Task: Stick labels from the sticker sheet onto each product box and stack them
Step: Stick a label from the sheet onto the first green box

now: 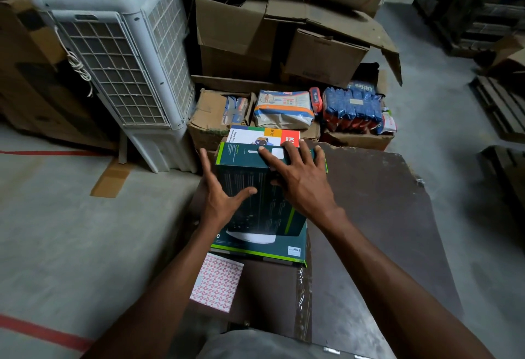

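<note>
A dark green product box (252, 188) stands upright on another green box (272, 248) that lies flat on a dark brown board (369, 202). My left hand (218, 196) rests on the upright box's left side, thumb across its front face. My right hand (298, 176) lies spread over its top and right side, the index finger pressing a white label (277, 154) on the top face. A sticker sheet (217, 282) with red-bordered labels lies on a brown carton in front of the boxes. Behind the upright box a white, yellow and red box (264, 135) shows.
A white air cooler (122, 54) stands at the left. Cardboard cartons (235, 32) are piled behind, with diaper packs (284, 108) and blue packets (352, 108) in low cartons. Grey floor with red tape lines (42, 330) lies at the left; dark pallets stand at the right.
</note>
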Available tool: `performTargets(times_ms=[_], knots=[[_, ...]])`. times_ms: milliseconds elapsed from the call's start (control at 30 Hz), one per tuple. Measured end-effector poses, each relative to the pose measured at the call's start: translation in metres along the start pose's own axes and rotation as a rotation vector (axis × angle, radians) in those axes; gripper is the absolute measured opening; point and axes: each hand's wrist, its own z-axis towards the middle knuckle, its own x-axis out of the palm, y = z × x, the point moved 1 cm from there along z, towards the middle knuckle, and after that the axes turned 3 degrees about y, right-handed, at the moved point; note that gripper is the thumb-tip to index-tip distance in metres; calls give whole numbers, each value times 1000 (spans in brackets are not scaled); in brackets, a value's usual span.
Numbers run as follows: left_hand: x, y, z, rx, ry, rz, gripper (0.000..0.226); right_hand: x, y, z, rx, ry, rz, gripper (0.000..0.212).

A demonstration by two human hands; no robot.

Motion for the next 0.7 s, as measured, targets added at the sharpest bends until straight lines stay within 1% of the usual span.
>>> performTargets(times_ms=[67, 100, 133, 200, 233, 267, 333, 400, 467, 500, 567, 633, 700], knots=[[0, 11, -4, -150, 142, 50, 114, 0, -3, -1, -17, -11, 5, 74], [0, 17, -7, -211, 179, 75, 103, -1, -6, -2, -29, -15, 4, 74], [0, 24, -8, -240, 204, 87, 99, -1, -7, -3, -38, -17, -2, 75], [-1, 35, -7, -266, 233, 95, 104, -3, -9, -5, -44, -19, -14, 75], [0, 42, -4, -278, 223, 92, 99, -4, -9, -5, -43, -19, -14, 76], [3, 53, -1, -279, 211, 71, 90, -4, -9, -5, -41, -19, -11, 77], [8, 53, 3, -212, 172, 34, 78, -6, -13, -6, -26, -24, 10, 78], [12, 30, 3, -77, 136, 4, 77, -7, -25, -8, 5, -33, 43, 81], [13, 13, 9, 100, 104, 64, 81, -8, -38, -13, 43, -22, 111, 83], [11, 6, 14, 176, 108, 119, 84, -6, -45, -17, 61, -17, 165, 85], [9, -10, 24, 278, 139, 258, 83, 3, -54, -25, 97, -24, 312, 88], [11, -22, 30, 357, 145, 460, 79, 17, -59, -36, 164, -36, 506, 93], [17, -32, 34, 428, 185, 646, 79, 35, -57, -50, 248, -27, 696, 95]])
